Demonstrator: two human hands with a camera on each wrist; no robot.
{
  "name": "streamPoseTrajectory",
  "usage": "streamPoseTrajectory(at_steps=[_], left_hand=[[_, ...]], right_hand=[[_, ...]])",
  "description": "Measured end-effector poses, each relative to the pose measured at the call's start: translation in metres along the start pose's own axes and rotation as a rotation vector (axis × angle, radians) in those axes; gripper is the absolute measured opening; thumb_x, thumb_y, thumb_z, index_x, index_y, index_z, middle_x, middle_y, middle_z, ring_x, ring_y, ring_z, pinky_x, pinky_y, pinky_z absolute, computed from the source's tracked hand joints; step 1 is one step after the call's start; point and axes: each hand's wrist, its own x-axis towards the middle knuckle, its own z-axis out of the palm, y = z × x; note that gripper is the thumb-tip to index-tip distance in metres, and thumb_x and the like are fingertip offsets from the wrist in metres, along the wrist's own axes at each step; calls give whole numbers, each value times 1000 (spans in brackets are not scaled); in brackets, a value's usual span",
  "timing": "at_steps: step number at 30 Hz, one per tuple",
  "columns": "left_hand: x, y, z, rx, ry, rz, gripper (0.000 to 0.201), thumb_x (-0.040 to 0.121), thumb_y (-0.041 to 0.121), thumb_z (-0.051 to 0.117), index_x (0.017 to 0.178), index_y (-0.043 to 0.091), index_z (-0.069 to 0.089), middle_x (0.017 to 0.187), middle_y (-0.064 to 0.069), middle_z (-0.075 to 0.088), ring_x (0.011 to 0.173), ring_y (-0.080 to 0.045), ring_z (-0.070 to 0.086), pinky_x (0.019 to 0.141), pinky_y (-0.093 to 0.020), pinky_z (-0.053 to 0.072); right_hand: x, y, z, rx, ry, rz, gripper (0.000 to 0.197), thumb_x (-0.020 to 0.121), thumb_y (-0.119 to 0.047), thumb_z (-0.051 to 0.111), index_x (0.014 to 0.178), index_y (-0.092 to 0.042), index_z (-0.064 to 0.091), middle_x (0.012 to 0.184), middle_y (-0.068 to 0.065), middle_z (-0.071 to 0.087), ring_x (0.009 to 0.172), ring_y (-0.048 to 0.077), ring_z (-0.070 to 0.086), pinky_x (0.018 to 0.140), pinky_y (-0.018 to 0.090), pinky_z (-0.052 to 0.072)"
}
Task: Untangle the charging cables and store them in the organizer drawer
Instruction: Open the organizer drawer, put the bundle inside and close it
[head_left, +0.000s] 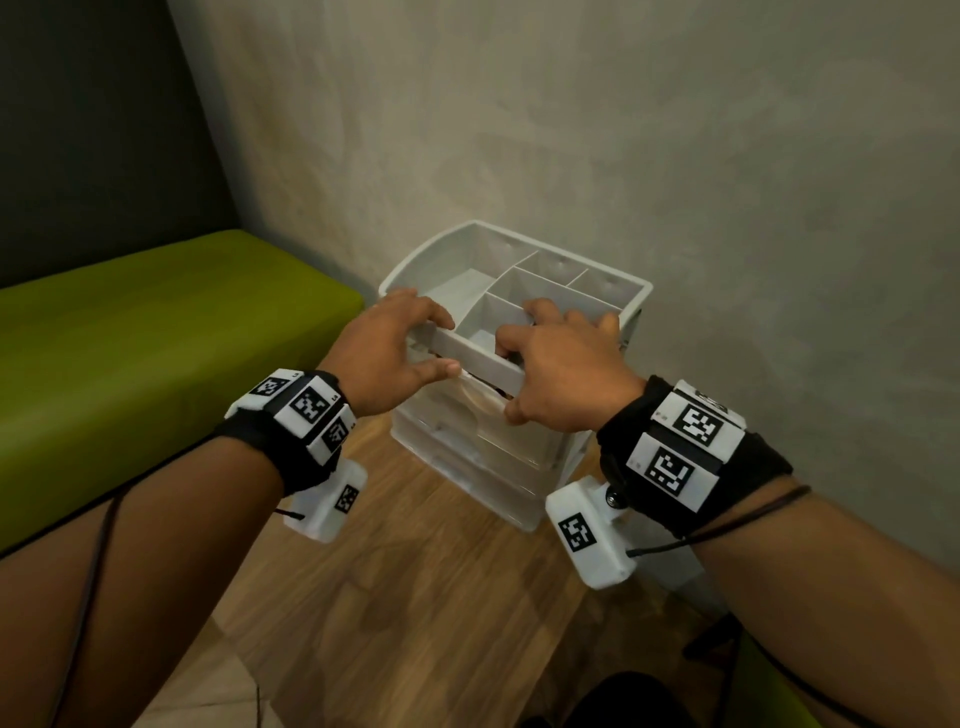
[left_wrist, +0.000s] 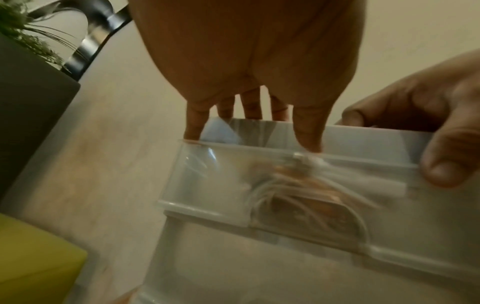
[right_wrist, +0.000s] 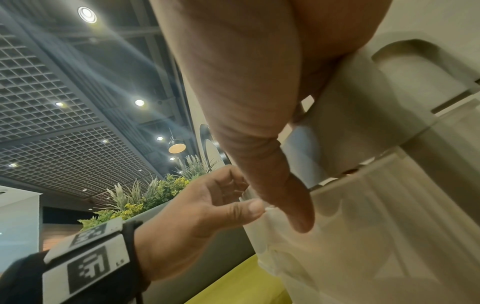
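Observation:
A white organizer (head_left: 613, 285) with open top compartments and clear drawers stands on the wooden table against the wall. My left hand (head_left: 410, 343) hooks its fingers over the organizer's front rim, thumb lying on the top drawer (head_left: 483, 415). My right hand (head_left: 561, 364) grips the same rim further right, thumb low on the drawer front. In the left wrist view, coiled white charging cables (left_wrist: 298, 189) show through the clear drawer (left_wrist: 207, 181), under my left hand (left_wrist: 259, 61) and beside my right hand (left_wrist: 428, 127). The drawer front sits close to the organizer's body.
A green padded bench (head_left: 130, 338) runs along the left of the wooden table (head_left: 415, 597). The grey wall (head_left: 675, 156) is right behind the organizer. A planter with green plants (right_wrist: 155, 189) shows in the right wrist view.

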Motion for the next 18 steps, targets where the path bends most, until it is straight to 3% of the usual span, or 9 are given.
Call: streamPoseTrajectory(at_steps=[2, 4, 7, 9, 12, 14, 16, 18], left_hand=[[6, 7, 3, -27, 21, -76, 40, 64, 31, 86, 94, 26, 60, 105, -1, 57, 101, -19, 52, 82, -32, 43], [14, 15, 6, -67, 20, -195, 39, 54, 24, 87, 78, 27, 56, 100, -4, 56, 98, -23, 51, 76, -31, 43], [22, 27, 9, -95, 50, -304, 35, 37, 28, 74, 63, 26, 51, 95, -9, 59, 93, -33, 58, 77, -45, 53], [25, 32, 13, -79, 72, -317, 30, 38, 24, 68, 61, 24, 49, 93, -10, 58, 92, -35, 58, 79, -53, 53], [22, 22, 11, -95, 11, -251, 34, 51, 20, 78, 71, 28, 52, 102, -8, 53, 105, -34, 53, 88, -46, 48], [15, 7, 3, -92, -83, -152, 42, 63, 18, 86, 93, 28, 59, 118, -5, 53, 129, -31, 42, 104, -43, 39], [9, -4, -4, 46, -136, -66, 57, 66, 19, 87, 116, 27, 59, 139, -3, 49, 145, -25, 23, 115, -52, 24], [9, -8, -5, 251, -139, -16, 62, 71, 18, 83, 127, 29, 57, 147, 1, 43, 147, -26, 18, 113, -64, 16]], right_hand=[[0, 0, 0, 6, 1, 0, 51, 67, -50, 76, 111, -41, 52, 138, 1, 38, 117, 28, 44, 97, 49, 24], [0, 0, 0, 9, -2, 4, 52, 66, -50, 76, 112, -41, 52, 139, 1, 38, 117, 29, 44, 96, 49, 24], [0, 0, -1, 1, -8, 6, 54, 66, -50, 77, 113, -41, 52, 139, 2, 37, 117, 30, 44, 96, 49, 25], [0, 0, -1, 7, -8, 10, 54, 65, -50, 76, 113, -41, 52, 139, 1, 37, 117, 30, 44, 96, 49, 25], [0, 1, 0, 12, -8, 15, 51, 67, -49, 75, 112, -41, 52, 138, 1, 38, 116, 29, 44, 96, 49, 24], [0, 2, 1, 12, -1, 14, 48, 70, -46, 73, 112, -41, 53, 138, 1, 38, 116, 29, 45, 96, 49, 24], [0, 2, 2, 18, 3, 11, 45, 72, -44, 72, 112, -41, 53, 139, 1, 38, 116, 29, 45, 96, 49, 24], [-1, 2, 1, 22, 1, 10, 43, 73, -42, 71, 113, -40, 53, 139, 1, 38, 115, 30, 45, 97, 49, 24]])
